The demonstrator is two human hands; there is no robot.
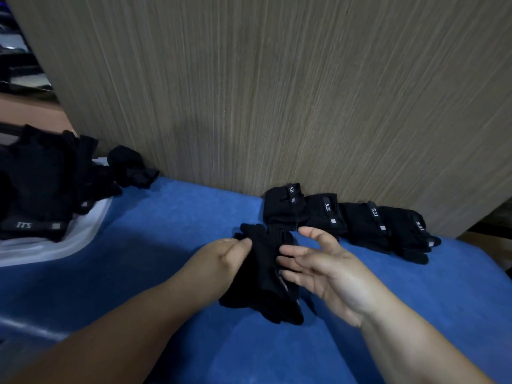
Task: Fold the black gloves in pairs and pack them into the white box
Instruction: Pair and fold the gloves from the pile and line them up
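A pair of black gloves (263,275) lies on the blue cloth in the middle of the view. My left hand (221,259) pinches the upper left edge of this pair between thumb and fingers. Just to the right, my right hand (324,264) is open, palm up, its fingertips touching the pair's right side. Behind it, a row of several folded black gloves (346,217) with white lettering rests against the wooden panel. At the far left the white box (83,231) holds a heap of black gloves (41,184).
A blue cloth (166,245) covers the work surface. A tall wood-grain panel (277,92) stands upright along its back edge. One loose black glove (133,167) lies by the panel beside the box. Dark shelving shows at the far upper left.
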